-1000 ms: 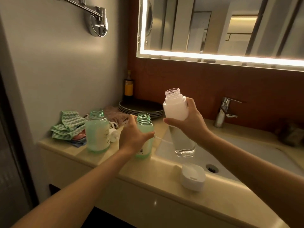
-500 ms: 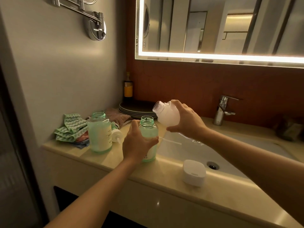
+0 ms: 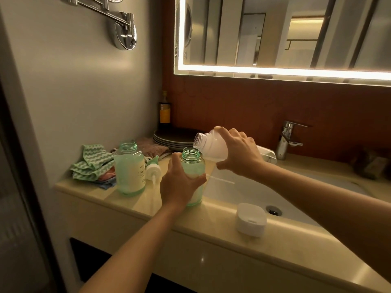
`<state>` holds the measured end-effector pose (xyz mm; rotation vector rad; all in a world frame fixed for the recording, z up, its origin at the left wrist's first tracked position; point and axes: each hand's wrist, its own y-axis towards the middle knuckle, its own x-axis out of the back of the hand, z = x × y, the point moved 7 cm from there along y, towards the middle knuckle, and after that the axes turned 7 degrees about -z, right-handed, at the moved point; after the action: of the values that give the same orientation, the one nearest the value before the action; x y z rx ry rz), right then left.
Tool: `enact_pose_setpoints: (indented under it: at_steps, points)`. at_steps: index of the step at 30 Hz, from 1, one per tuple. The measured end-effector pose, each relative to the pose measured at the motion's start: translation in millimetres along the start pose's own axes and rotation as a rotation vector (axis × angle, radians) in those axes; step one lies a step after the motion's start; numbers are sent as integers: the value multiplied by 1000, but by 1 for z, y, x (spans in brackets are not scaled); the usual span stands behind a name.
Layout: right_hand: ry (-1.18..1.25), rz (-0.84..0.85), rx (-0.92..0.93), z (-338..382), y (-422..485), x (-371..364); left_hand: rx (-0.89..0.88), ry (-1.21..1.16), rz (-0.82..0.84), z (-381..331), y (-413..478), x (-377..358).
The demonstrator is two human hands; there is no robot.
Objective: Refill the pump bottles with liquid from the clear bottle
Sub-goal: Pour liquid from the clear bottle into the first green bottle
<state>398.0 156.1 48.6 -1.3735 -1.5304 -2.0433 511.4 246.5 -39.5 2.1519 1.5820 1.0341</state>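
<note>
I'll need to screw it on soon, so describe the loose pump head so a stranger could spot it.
From the sink, go left along the counter past the held green bottle. The pump head lies between it and the free green bottle. It alone is a small white cap with a green nozzle and a thin tube.

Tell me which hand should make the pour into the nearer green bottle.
Right. The right hand grips the tilted clear bottle, mouth by the green bottle's open neck; the left hand holds that bottle upright.
</note>
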Motion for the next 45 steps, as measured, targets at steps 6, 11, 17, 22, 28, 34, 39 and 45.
enact_pose_setpoints:
  at_steps: [6,11,17,22,28,34,39,45]
  points:
    - [-55,4,29,2,1,2,1,9,0,1,0,2]
    - [-63,3,26,1,1,1,-4,4,0,1,1,1]
    - [-98,5,49,4,4,2,-3,18,14,2,1,-1]
    - [-136,9,70,6,7,4,-13,25,9,3,1,-1]
    - [-156,19,79,6,8,4,-16,30,8,2,1,-1]
    - [-160,28,79,6,10,4,-20,31,1,2,0,0]
    - [-157,25,87,7,10,6,-21,17,-2,2,0,1]
    - [-162,25,91,7,11,5,-25,13,-8,0,-1,2]
